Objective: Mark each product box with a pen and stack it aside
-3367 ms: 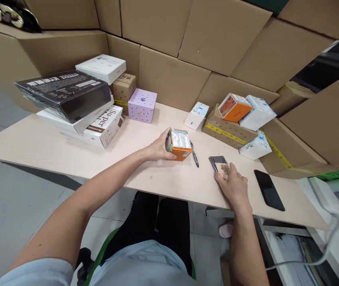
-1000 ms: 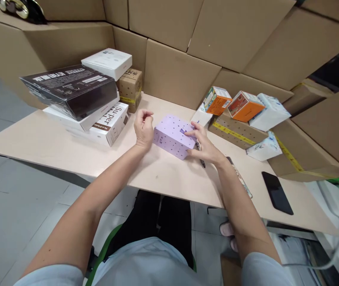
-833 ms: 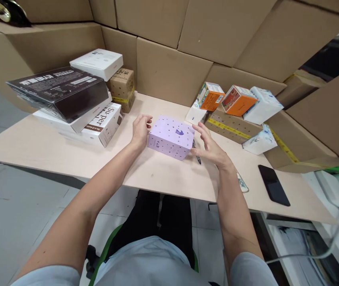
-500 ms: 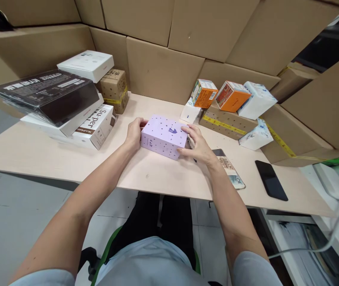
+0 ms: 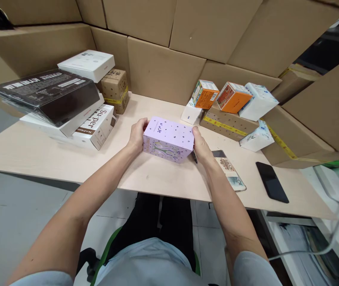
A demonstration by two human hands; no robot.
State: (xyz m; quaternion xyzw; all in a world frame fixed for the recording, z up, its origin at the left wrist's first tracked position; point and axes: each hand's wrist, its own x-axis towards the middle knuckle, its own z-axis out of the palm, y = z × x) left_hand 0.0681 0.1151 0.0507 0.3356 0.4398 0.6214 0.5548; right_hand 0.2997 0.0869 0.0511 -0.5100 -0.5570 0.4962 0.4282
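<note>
A light purple box (image 5: 169, 139) with small dark marks is held between my two hands over the middle of the table. A green drawing shows on its side facing me. My left hand (image 5: 138, 135) grips the left end, its fingertips hidden behind the box. Against the right end presses my right hand (image 5: 201, 145), its fingers mostly out of sight behind the box. A pen (image 5: 194, 157) lies partly hidden beside my right hand. Right of that wrist is a phone with a patterned back (image 5: 230, 171).
On the left, a black box (image 5: 68, 101) tops a stack with a white "Super" carton (image 5: 96, 126). Behind it are brown boxes (image 5: 115, 88) and a white box (image 5: 87, 65). At right, orange boxes (image 5: 235, 97) and white boxes sit on and around a brown carton (image 5: 227, 124). A black phone (image 5: 272, 182) lies farther right.
The orange box went from my left hand to the right-hand pile. The purple box came from the back left into my hands and has been turned so another side faces me.
</note>
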